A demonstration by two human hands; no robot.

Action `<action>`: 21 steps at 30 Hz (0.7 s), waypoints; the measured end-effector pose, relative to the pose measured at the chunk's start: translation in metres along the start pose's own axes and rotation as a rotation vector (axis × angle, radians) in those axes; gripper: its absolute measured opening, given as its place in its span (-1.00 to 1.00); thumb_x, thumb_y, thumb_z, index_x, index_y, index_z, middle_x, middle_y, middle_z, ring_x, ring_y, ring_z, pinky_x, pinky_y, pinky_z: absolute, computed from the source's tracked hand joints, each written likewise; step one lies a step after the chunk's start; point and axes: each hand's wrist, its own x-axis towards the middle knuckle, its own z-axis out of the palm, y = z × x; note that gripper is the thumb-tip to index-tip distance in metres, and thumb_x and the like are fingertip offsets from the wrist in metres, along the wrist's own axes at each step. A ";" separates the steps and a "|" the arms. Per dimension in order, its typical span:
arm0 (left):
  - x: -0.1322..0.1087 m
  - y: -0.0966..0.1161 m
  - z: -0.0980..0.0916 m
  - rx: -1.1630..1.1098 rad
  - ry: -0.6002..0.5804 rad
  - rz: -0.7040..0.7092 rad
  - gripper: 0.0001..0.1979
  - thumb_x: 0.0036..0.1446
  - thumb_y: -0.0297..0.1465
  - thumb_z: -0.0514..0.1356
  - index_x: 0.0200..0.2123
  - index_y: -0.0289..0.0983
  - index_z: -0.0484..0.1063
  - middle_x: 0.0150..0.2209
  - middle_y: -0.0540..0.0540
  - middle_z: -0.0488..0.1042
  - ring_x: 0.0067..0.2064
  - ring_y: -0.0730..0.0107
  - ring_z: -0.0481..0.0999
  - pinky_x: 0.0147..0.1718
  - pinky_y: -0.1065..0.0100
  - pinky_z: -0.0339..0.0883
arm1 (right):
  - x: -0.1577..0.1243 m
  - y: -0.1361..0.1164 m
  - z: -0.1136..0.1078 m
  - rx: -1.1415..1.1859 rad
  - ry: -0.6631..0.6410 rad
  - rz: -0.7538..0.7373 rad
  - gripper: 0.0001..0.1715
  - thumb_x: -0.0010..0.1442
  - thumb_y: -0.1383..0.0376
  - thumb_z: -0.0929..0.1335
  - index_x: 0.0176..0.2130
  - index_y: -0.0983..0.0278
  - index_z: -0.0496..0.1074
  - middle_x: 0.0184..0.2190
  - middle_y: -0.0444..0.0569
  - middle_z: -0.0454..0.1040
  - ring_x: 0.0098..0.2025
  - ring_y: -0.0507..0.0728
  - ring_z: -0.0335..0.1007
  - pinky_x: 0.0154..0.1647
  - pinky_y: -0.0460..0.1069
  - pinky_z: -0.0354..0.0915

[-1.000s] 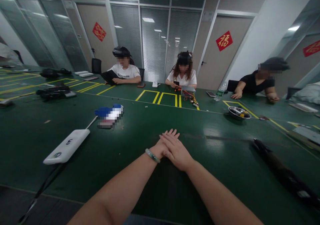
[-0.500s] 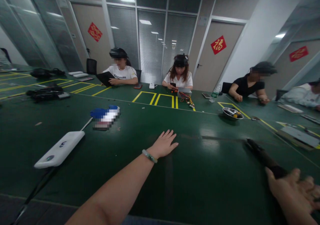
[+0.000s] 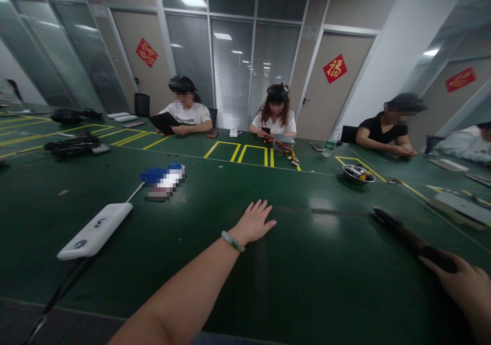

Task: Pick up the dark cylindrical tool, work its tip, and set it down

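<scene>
My left hand lies palm down on the green table, fingers stretched out and holding nothing. A jade-like bangle circles that wrist. At the right edge, my right hand is closed around the black end of a long dark tool with a narrow tip. The tool slants toward the upper left, its tip pointing at the middle of the table. What kind of tool it is cannot be made out. Part of my right hand is cut off by the frame edge.
To the left lies a white power bank with a cable to a blurred-out phone-like item and blue cloth-like material. A metal bowl of small parts and a water bottle stand beyond. Several people sit across the table.
My right hand's fingers, spread around the tool's end before, have closed on it. The tool has shifted slightly left. My left hand stays flat in nearly the same place.
</scene>
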 end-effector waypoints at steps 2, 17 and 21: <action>0.001 0.000 0.000 -0.002 0.006 -0.006 -0.28 0.26 0.11 -0.29 0.36 -0.12 -0.07 0.39 -0.04 -0.16 0.39 0.11 -0.22 0.30 -0.04 -0.28 | -0.001 -0.020 0.002 0.012 -0.091 0.114 0.00 -0.23 -0.39 0.29 0.15 -0.13 0.28 0.06 0.46 0.22 0.07 0.71 0.11 -0.34 0.44 -0.07; 0.004 0.012 -0.008 0.008 0.058 -0.015 -0.22 0.24 0.10 -0.13 0.38 -0.15 -0.24 0.40 -0.08 -0.23 0.40 0.11 -0.25 0.30 -0.02 -0.26 | -0.072 -0.250 0.007 0.118 -0.172 -0.419 -0.31 0.10 -0.14 0.22 0.10 0.11 0.38 -0.02 0.17 0.34 -0.04 0.45 0.27 -0.20 0.26 0.20; 0.001 0.026 -0.023 0.045 0.199 0.160 -0.19 0.22 0.04 0.01 0.38 -0.12 -0.26 0.41 -0.02 -0.28 0.40 0.23 -0.29 0.33 0.10 -0.33 | -0.126 -0.348 0.013 0.192 -0.250 -0.629 -0.39 0.11 -0.06 0.31 0.11 0.07 0.35 -0.03 0.05 0.33 -0.04 0.32 0.25 -0.09 0.18 0.18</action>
